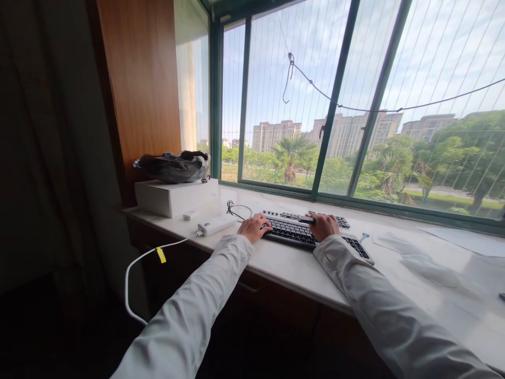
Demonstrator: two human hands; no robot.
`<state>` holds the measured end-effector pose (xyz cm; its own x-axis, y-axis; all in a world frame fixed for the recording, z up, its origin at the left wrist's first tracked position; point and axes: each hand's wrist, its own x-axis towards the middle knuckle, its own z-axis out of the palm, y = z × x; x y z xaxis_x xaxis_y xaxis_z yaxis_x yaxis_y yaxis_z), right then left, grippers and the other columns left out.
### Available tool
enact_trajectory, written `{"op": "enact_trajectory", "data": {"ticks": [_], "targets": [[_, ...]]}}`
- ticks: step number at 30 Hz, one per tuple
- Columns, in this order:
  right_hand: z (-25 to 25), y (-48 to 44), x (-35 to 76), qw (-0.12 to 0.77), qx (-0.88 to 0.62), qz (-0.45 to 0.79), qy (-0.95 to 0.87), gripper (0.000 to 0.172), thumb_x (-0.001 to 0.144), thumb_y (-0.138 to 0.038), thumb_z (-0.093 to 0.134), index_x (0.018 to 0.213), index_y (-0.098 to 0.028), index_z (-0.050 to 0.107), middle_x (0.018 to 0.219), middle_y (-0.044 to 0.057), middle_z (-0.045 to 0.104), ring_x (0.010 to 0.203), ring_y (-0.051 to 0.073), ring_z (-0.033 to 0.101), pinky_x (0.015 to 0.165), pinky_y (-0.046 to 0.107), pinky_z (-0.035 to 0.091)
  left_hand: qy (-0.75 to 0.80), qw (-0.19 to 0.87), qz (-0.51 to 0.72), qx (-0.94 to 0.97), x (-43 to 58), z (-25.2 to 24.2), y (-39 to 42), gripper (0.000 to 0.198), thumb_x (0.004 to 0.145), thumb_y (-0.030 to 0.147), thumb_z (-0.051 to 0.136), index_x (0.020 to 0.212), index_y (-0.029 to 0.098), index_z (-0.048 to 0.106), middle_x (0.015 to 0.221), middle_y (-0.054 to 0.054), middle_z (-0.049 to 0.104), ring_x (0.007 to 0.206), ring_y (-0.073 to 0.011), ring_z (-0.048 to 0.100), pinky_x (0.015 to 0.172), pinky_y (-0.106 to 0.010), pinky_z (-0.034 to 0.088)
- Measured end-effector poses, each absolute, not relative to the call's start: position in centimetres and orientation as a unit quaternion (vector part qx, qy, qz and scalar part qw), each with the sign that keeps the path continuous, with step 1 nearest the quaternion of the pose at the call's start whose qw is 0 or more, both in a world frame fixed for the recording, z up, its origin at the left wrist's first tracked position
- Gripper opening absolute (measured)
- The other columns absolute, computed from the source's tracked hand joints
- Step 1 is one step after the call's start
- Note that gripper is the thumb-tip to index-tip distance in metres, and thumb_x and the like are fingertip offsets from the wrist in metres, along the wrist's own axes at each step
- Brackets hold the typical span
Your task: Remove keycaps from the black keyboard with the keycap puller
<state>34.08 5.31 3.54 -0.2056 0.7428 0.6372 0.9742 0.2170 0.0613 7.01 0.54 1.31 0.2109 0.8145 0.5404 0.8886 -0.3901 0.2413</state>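
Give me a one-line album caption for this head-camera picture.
Both hands, left and right, rest on a black keyboard at a sunny window desk.

Both arms extend forward in pale long sleeves, converging toward the far middle. Left hand [254, 227] lies palm down, fingers curled loosely. Right hand [322, 226] lies palm down just to its right, knuckles raised, fingers bent. Wrists are level, sleeves covering them.

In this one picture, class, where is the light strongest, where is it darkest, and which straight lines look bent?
Head view: daylight through the window is brightest; the curtain at left lies in deep shadow; the window frame's bars lean and splay, a wide-angle effect; both hands on the keyboard look sharp.
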Motion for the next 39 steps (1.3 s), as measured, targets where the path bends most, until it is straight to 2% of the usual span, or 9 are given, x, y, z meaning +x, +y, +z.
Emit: {"op": "enact_trajectory", "data": {"ticks": [7,15,22,28,32,36,39], "targets": [[3.8,5.1,33.6,0.256,-0.567,-0.207,-0.755,0.037,0.092,-0.039,0.038,0.09,-0.021,0.069,0.091,0.008,0.071,0.089,0.02,0.061,0.087,0.032,0.033,-0.557,0.056,-0.298,-0.773,7.2,1.6,0.1,0.023,0.086,0.044,0.056,0.097,0.029,0.069,0.109,0.0,0.061,0.09,-0.0165,0.061,0.082,-0.027,0.046],[4.1,4.5,33.0,0.245,-0.547,-0.195,-0.776,0.04,0.093,-0.035,0.034,0.085,-0.019,0.07,0.086,0.01,0.071,0.083,0.019,0.062,0.087,0.032,0.033,-0.554,0.065,-0.301,-0.773,7.2,1.5,0.4,0.021,0.086,0.044,0.057,0.095,0.03,0.069,0.106,0.001,0.061,0.089,-0.0159,0.06,0.08,-0.026,0.045],[4.1,4.4,33.0,0.242,-0.557,-0.178,-0.774,0.04,0.093,-0.036,0.034,0.093,-0.019,0.07,0.09,0.01,0.072,0.084,0.019,0.063,0.09,0.032,0.033,-0.555,0.072,-0.297,-0.774,7.2,1.3,0.5,0.023,0.086,0.045,0.056,0.096,0.03,0.069,0.105,0.001,0.061,0.088,-0.0156,0.061,0.078,-0.026,0.045],[3.8,4.7,33.0,0.247,-0.563,-0.173,-0.77,0.036,0.091,-0.036,0.038,0.093,-0.02,0.071,0.086,0.01,0.072,0.084,0.02,0.064,0.088,0.032,0.034,-0.561,0.07,-0.287,-0.774,7.3,1.4,0.6,0.022,0.086,0.044,0.056,0.097,0.029,0.068,0.106,0.001,0.061,0.092,-0.0165,0.06,0.082,-0.028,0.044],[4.1,4.8,33.2,0.249,-0.601,-0.13,-0.748,0.034,0.088,-0.04,0.043,0.099,-0.023,0.07,0.09,0.011,0.071,0.087,0.023,0.063,0.08,0.032,0.039,-0.565,0.065,-0.282,-0.773,7.3,1.5,0.5,0.022,0.087,0.042,0.055,0.098,0.029,0.068,0.106,0.0,0.06,0.092,-0.0169,0.06,0.084,-0.028,0.045],[4.7,5.0,33.6,0.307,-0.627,-0.062,-0.713,0.034,0.086,-0.046,0.046,0.091,-0.023,0.071,0.086,0.01,0.069,0.082,0.023,0.062,0.072,0.031,0.04,-0.569,0.062,-0.279,-0.771,7.3,1.5,0.4,0.021,0.088,0.038,0.053,0.1,0.028,0.067,0.107,-0.001,0.06,0.093,-0.0172,0.06,0.085,-0.028,0.044],[5.2,5.1,33.1,0.438,-0.579,0.037,-0.687,0.044,0.086,-0.054,0.042,0.076,-0.02,0.069,0.073,0.007,0.065,0.073,0.021,0.059,0.067,0.03,0.04,-0.566,0.063,-0.281,-0.773,7.3,1.4,0.4,0.02,0.089,0.036,0.051,0.099,0.029,0.067,0.108,0.0,0.06,0.093,-0.0172,0.06,0.084,-0.028,0.045]]}}
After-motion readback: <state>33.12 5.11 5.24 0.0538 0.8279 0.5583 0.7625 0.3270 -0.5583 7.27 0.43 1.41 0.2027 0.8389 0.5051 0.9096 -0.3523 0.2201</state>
